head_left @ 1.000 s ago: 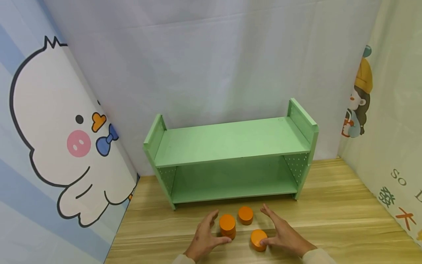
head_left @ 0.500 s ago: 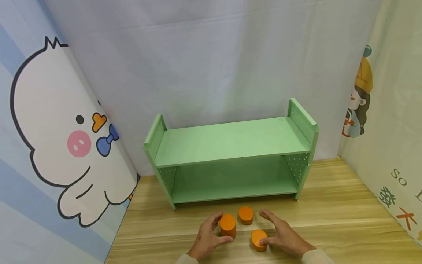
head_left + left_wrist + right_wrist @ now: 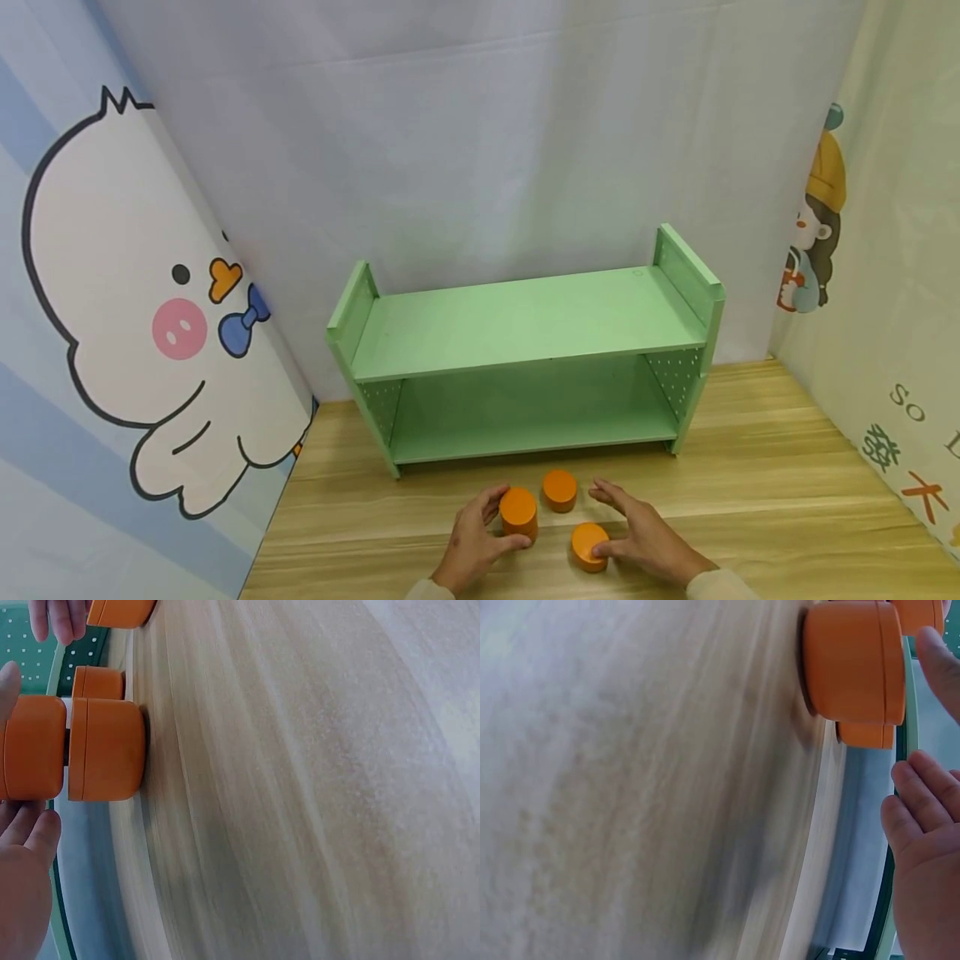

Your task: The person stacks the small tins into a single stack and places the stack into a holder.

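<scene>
In the head view my left hand [image 3: 474, 542] pinches a round orange lidded tin [image 3: 518, 506] between thumb and fingers. It is directly above another orange tin [image 3: 107, 750]; the left wrist view shows a narrow gap between the two. My right hand [image 3: 648, 537] is beside a front tin [image 3: 589, 546], fingers fairly straight, with the thumb overlapping its edge. Whether the thumb touches is unclear; the right wrist view shows this hand [image 3: 934, 847] relaxed and its thumb close to the lid [image 3: 891, 660]. A further orange tin [image 3: 559, 490] sits behind, between the hands.
A green two-tier shelf [image 3: 532, 321] stands behind the tins on the wood-grain table [image 3: 780, 467]. Pale cloth [image 3: 480, 150] hangs at the back. Printed curtains with cartoon figures close off the left [image 3: 112, 292] and right [image 3: 885, 292] sides.
My left hand has moved slightly right and its fingers have closed in on the upper tin. The right hand's fingers have drawn in a little; the front and back tins stay put.
</scene>
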Available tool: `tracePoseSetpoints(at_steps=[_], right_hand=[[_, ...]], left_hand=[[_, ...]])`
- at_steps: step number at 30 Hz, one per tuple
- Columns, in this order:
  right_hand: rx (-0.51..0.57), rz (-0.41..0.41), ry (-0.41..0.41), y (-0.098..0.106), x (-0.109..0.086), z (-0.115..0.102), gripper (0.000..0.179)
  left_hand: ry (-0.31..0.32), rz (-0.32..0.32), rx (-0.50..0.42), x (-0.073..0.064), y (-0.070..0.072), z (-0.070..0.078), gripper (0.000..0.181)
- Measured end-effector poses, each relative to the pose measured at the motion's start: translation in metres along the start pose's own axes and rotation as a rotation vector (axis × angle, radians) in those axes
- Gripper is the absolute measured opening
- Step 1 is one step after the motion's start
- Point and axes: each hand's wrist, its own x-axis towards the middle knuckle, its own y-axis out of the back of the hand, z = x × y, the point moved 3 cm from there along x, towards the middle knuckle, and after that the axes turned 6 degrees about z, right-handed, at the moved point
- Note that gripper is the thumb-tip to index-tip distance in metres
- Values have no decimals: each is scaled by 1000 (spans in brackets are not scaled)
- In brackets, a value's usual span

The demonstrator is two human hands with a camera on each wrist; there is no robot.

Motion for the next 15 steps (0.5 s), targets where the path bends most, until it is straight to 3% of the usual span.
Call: tracePoseSetpoints(at_steps=[15], right_hand=[[65,-32,-27,-2,-4,2,92]], left_hand=[[10,75,-115,2,-3,-9,67]])
